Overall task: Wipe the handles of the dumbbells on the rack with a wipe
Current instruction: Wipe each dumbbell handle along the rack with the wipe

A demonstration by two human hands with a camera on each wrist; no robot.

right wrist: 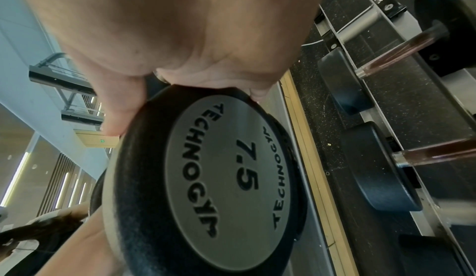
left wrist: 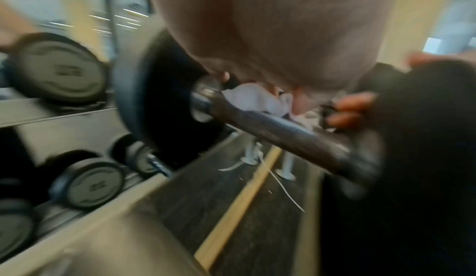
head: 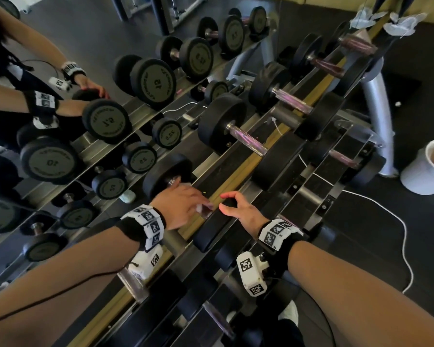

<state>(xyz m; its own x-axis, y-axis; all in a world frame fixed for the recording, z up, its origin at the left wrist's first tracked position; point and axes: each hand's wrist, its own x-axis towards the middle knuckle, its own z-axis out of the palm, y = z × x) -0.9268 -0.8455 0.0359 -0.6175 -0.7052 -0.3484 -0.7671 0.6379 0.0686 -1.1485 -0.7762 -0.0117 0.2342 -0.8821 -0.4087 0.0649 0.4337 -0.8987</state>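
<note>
Left hand point(head: 183, 204) pressing crumpled white wipe point(left wrist: 255, 99) onto dark steel dumbbell handle point(left wrist: 270, 127), fingers curled. Right hand point(head: 241, 209) cupped over black round 7.5 dumbbell head point(right wrist: 206, 178).

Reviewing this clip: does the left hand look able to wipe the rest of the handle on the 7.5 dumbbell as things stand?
Probably yes. The left hand already holds the wipe on the handle, whose length toward the near head is bare. The right hand grips that head, apparently clear of the handle.

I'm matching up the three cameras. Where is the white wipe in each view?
Head: the wipe shows under the left hand, lower centre.
Left wrist: centre, bunched on the handle.
Right wrist: not in it.
Shared landmark: the yellow strip along the rack.
</note>
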